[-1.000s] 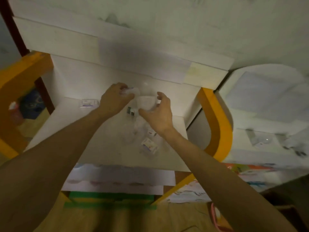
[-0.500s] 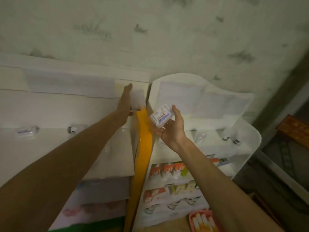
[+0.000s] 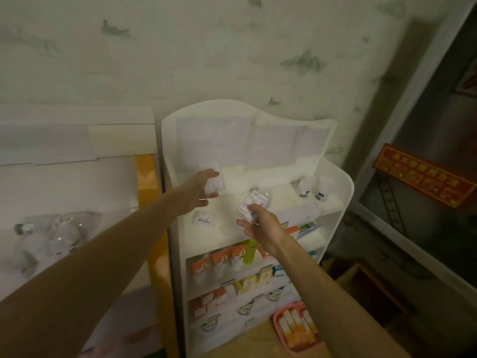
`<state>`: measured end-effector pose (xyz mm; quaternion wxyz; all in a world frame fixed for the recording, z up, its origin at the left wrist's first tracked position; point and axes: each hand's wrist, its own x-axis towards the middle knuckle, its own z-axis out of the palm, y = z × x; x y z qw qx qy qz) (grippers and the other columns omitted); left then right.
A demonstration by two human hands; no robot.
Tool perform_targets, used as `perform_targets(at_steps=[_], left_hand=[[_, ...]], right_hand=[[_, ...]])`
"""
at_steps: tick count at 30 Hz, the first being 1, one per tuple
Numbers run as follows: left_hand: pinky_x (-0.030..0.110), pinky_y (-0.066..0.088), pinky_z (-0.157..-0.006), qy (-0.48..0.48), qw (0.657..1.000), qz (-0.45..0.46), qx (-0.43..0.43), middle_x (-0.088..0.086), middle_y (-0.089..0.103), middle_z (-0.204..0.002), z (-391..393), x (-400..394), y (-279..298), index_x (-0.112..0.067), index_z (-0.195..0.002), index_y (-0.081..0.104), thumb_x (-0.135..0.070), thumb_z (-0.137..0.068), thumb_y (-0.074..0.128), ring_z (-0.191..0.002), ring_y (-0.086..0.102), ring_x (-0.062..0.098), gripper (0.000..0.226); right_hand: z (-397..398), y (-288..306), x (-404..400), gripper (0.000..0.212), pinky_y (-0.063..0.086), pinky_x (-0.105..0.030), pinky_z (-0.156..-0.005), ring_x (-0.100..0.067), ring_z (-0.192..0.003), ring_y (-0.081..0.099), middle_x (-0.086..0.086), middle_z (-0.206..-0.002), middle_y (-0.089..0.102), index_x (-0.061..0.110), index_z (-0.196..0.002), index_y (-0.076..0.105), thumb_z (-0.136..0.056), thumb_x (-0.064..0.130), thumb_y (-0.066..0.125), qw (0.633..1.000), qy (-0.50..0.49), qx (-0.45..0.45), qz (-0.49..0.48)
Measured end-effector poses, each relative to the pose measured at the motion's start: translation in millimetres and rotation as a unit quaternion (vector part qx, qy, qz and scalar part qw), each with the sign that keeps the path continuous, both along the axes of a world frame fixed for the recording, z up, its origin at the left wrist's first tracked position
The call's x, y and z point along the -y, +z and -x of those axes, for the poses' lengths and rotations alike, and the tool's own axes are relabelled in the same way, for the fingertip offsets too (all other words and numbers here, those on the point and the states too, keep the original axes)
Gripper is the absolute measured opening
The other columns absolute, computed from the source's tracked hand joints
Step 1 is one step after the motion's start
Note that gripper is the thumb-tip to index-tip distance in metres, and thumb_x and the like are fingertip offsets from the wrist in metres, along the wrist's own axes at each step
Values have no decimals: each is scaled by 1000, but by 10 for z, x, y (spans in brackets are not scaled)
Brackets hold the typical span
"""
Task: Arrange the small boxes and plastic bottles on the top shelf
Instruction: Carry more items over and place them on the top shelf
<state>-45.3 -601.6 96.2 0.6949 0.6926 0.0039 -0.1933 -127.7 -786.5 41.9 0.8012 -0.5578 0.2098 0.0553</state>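
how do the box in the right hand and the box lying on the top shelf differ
The held box is gripped in the right hand, raised above the top shelf; the loose box lies on the shelf, touched by neither hand. The held box sits right of centre and partly hidden by fingers; the loose box lies further left, below the left hand, fully in view. Both are small, white, with bluish print.

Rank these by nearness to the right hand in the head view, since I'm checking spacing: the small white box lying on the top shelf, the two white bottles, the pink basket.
1. Small white box, just left of the right hand.
2. Two white bottles, at the shelf's right end.
3. Pink basket, down on the floor.
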Motion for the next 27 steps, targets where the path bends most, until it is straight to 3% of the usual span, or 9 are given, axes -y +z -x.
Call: perform_targets(at_steps=[2,6,9,13,17,21,24,27], left_hand=[[28,42,-69,-29,1000,-9,-4,10,53,-129,-113,75,-77,-14,-135,50,-32,-92,65,-88,62,22,49],[26,34,-59,-35,997,-68,-10,11,60,-105,-414,255,-257,-2,-118,61,-17,-79,78,-73,60,21,46],[27,42,-57,-17,982,-190,2,11,65,-97,-681,354,-504,-1,-106,63,-22,-85,76,-72,64,18,32],[26,48,-54,-11,963,-268,-4,14,68,-94,-1010,326,-823,1,-103,62,-26,-88,73,-69,69,20,33],[26,52,-55,-3,943,-331,8,11,69,-85,-1246,315,-1033,-2,-99,63,-28,-91,66,-71,71,22,28],[33,59,-66,30,931,-364,9,8,68,-70,-1482,407,-1191,-2,-91,65,-30,-91,62,-72,72,26,28],[37,60,-74,51,924,-378,3,10,69,-75,-1615,450,-1315,-3,-90,66,-31,-90,59,-74,72,27,29],[34,60,-69,64,913,-403,-6,10,71,-79,-1683,466,-1465,-9,-88,67,-37,-88,56,-69,70,26,31]], right_hand=[[-81,-126,164,8,50,-28,-60,-25,-96,73,-7,-108,72,15,-93,61,-95,23,61,1000,-18,-9,23],[-233,-304,434,29,48,-22,-49,-20,-79,70,-13,-101,72,4,-117,63,-95,21,64,993,-29,-17,111],[-421,-417,559,28,46,-21,-44,-15,-66,66,-15,-97,69,0,-117,61,-96,18,64,990,-20,-35,137],[-736,-632,551,22,44,-21,-42,-20,-69,65,-16,-97,67,2,-107,61,-94,19,66,979,-9,-68,191],[-954,-893,474,35,47,-20,-45,-16,-62,65,-15,-96,69,0,-114,59,-90,22,71,967,34,-101,233],[-1224,-1079,404,46,48,-23,-48,-17,-64,67,-16,-110,67,11,-124,48,-88,20,74,961,71,-122,237],[-1467,-1189,369,50,50,-26,-53,-19,-68,68,-13,-110,67,13,-130,49,-87,20,73,957,92,-118,250],[-1701,-1319,356,56,56,-29,-64,-27,-82,71,-15,-117,66,10,-136,51,-85,19,72,946,108,-99,289]])
